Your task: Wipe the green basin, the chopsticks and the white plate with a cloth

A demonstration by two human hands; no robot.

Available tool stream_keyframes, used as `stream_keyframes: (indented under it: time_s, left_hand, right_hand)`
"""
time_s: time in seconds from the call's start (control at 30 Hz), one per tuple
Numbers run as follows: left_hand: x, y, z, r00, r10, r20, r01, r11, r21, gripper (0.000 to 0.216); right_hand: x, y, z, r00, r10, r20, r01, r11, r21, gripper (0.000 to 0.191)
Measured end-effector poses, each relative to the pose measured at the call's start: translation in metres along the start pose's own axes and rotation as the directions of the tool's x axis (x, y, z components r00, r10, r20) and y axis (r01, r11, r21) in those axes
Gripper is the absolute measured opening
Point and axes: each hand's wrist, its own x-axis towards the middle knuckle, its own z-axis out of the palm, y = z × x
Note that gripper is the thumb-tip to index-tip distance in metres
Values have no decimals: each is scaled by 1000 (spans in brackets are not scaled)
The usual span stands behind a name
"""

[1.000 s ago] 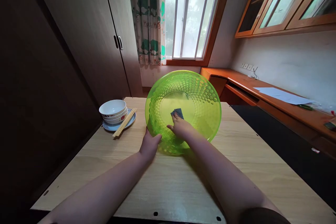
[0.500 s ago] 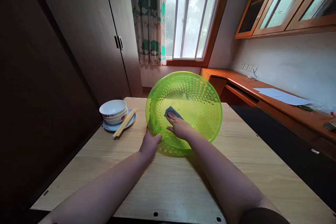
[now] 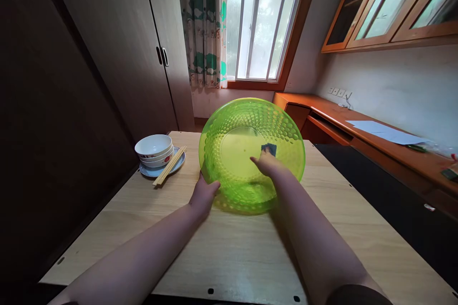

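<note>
A large see-through green plastic basin stands tilted on the table, its inside facing me. My left hand grips its lower left rim, the thumb over the edge and the other fingers behind the wall. Inside the basin, my right hand presses a dark grey scouring pad against the right part of the bottom. The fingers of that hand are partly hidden; its thumb sticks out to the left.
Left on the wooden table are stacked white bowls on a blue-and-white plate, with chopsticks across the plate's edge. A dark wardrobe stands left, an orange-brown desk with papers right.
My right hand has slid the scouring pad from the left-centre of the basin's bottom over to the right. My left hand keeps its hold on the rim, and the basin has barely shifted.
</note>
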Motion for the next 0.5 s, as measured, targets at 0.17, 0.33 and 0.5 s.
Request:
stream_keyframes:
  time_s: [0.17,0.33,0.5]
  left_hand:
    - [-10,12,1,998,-33,52,27,993,112,64]
    - [-17,16,6,995,-32,90,20,991,133,65]
    - [-17,16,7,990,-35,134,23,995,93,65]
  right_hand:
    - [-8,7,-25,973,14,-232,24,987,159,82]
    - [-16,-4,-34,929,-99,-358,168,971,168,79]
    - [-27,-25,-26,839,-393,-377,470,872,137,72]
